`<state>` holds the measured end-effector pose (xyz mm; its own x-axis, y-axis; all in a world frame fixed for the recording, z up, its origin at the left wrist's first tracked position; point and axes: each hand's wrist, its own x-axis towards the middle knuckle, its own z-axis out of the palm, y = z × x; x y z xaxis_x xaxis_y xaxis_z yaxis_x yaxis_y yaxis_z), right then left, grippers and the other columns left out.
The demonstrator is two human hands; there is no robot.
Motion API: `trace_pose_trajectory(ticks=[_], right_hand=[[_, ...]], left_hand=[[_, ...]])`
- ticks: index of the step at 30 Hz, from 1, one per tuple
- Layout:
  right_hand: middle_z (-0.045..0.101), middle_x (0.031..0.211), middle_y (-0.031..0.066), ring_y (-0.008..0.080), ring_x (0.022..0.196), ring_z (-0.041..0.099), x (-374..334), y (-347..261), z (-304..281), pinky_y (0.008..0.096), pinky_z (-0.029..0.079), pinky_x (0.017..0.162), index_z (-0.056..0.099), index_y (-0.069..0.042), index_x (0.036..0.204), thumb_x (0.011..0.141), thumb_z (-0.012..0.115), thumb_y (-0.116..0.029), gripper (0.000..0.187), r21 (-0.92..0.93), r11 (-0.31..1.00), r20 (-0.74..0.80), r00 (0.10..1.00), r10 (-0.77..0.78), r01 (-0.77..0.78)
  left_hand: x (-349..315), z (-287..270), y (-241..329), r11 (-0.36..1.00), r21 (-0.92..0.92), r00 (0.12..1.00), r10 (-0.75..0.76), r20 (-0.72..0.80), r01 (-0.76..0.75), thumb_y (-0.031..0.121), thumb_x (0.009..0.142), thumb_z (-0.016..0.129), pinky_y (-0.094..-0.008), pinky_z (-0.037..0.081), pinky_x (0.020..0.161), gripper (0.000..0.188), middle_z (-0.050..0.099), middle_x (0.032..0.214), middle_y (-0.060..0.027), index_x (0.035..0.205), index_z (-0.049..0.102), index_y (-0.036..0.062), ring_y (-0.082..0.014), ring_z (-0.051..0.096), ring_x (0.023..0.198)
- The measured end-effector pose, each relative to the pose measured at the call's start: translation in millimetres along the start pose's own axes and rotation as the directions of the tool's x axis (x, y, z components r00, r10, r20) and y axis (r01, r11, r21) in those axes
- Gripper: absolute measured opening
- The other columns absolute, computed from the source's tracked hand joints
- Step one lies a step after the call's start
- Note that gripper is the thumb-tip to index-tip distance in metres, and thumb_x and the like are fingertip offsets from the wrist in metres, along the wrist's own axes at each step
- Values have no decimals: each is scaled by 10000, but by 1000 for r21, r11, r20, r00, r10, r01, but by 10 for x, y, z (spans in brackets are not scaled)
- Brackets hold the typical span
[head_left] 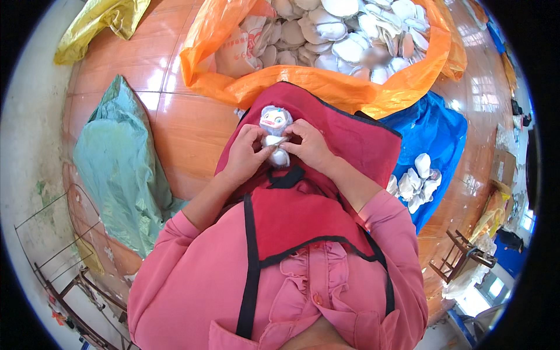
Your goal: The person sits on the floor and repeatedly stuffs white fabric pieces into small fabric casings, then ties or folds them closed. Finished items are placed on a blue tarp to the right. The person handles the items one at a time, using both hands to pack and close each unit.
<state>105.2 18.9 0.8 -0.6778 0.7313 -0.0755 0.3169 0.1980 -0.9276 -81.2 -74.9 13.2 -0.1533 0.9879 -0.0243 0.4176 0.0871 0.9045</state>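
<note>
Over my lap, on a red apron point(350, 140) with black edging, I hold a small white doll point(275, 118) with a printed face and a pale grey head. My left hand point(248, 149) grips its white body from the left, fingers bent and thumb pressed in. From the right, my right hand point(309, 144) pinches the same body. The fingertips of both hands nearly meet at its middle. The doll's lower white part shows below my thumbs.
Ahead lies a large orange sack point(291, 79) full of white padded pieces. White pieces point(421, 182) rest on a blue sheet point(446, 131) at right. A green sack point(119, 163) is at left, a yellow one point(102, 23) far left. A small wooden stool point(461, 256) stands at lower right.
</note>
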Motion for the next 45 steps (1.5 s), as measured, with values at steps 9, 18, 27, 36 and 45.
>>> trace_pose_trajectory(ticks=[9,18,27,36,45], right_hand=[[530,842,123,297,816,538,134,-30,242,392,444,722,578,-27,829,712,680,-121,182,-266,955,-106,980,-167,134],[525,848,83,210,775,542,193,126,315,318,457,680,552,-25,811,779,708,-123,187,-134,990,-128,990,-65,48],[513,945,58,135,800,556,193,178,208,267,488,713,608,-4,966,814,710,-89,202,146,983,33,993,109,-113],[557,1030,99,223,983,561,21,53,49,333,472,848,628,-29,955,768,740,-162,255,16,998,-192,980,-51,55],[507,1270,146,315,1237,474,-74,-429,-292,384,384,1041,512,-65,1254,702,773,-240,636,-190,961,140,975,-175,200]], left_hand=[[52,30,-118,988,150,1000,-24,-20,27,47,748,642,-419,470,750,235,520,946,-162,942,513,21,-355,558,869],[123,53,-129,971,229,996,-50,-77,66,56,769,610,-454,460,775,198,515,954,-190,932,505,16,-391,546,892],[160,145,-208,944,329,993,71,-99,-35,33,770,600,-493,463,735,232,513,952,-210,978,507,-10,-413,545,855],[71,87,49,956,274,980,143,-135,-102,47,770,630,-433,488,768,215,546,978,-177,972,559,27,-376,571,905],[183,-299,324,611,219,630,614,476,-761,97,744,666,-418,479,823,230,567,1000,-116,953,577,60,-338,557,947]])
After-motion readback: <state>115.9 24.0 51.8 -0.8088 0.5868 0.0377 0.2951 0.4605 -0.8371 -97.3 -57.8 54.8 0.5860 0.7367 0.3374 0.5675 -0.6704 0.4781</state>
